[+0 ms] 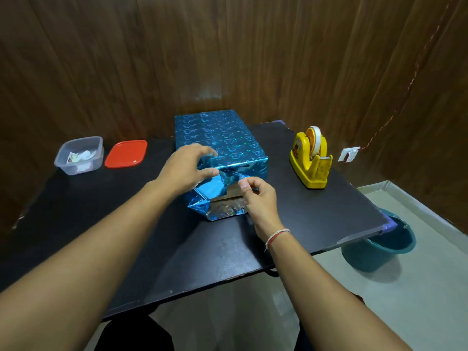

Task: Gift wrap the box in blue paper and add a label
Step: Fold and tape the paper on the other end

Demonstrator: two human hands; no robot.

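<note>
Blue holographic paper (222,138) printed with small heart-like shapes already covers the top and long sides of the box (231,192), which sits toward the far edge of the black table (316,211), about midway along it. Only the near end is unfinished: a strip of bare cardboard shows there between loose flaps.

The left hand (186,168) arches over the near top edge of the box, fingers and thumb curled onto the paper, apparently pinning the left side flap folded in so it cannot spring back. The right hand (258,196) is nearly closed at the open end, thumb and forefinger pinched together; it seems to hold a small clear piece of tape or the paper's edge, but I cannot tell which.

A yellow tape dispenser (310,160) stands near the table's right edge, within easy reach of the right hand. At the far left corner an open clear tub (81,154) holds small paper pieces, probably the labels, with its red lid (126,153) just beside it. The dispenser has a picture sticker on its side, and no writing anywhere is legible. A teal bucket (379,247) sits on the floor below the right edge.
</note>
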